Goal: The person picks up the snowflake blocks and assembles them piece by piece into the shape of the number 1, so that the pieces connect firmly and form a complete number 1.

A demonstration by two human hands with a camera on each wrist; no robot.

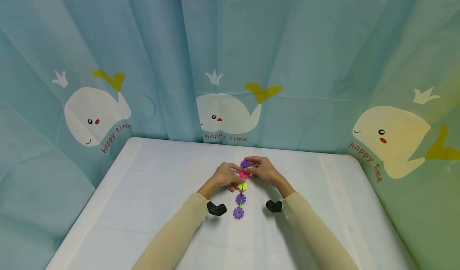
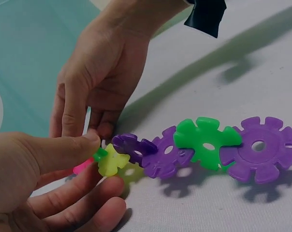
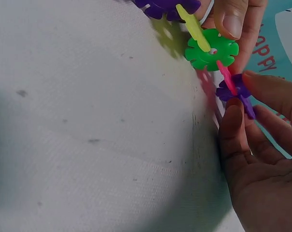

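Observation:
A chain of interlocking plastic snowflake discs runs away from me down the middle of the table. At its near end in the left wrist view are a purple disc (image 2: pixel 276 162) and a bright green disc (image 2: pixel 199 137). My left hand (image 1: pixel 226 175) pinches a smaller green disc (image 3: pixel 201 59) between the yellow disc (image 2: pixel 110 163) and the pink disc (image 3: pixel 226 77). At the far end, my right hand (image 1: pixel 265 170) pinches a purple disc (image 3: pixel 228 90) between thumb and fingers. Another purple piece (image 3: pixel 247 107) sits against it, partly hidden by the fingertips.
The chain lies over a white-covered table (image 1: pixel 143 222). Behind it hangs a blue-green curtain (image 1: pixel 309 62) printed with whales. Black wrist devices, one on the left (image 1: pixel 217 209) and one on the right (image 1: pixel 274 206), project inward above the table.

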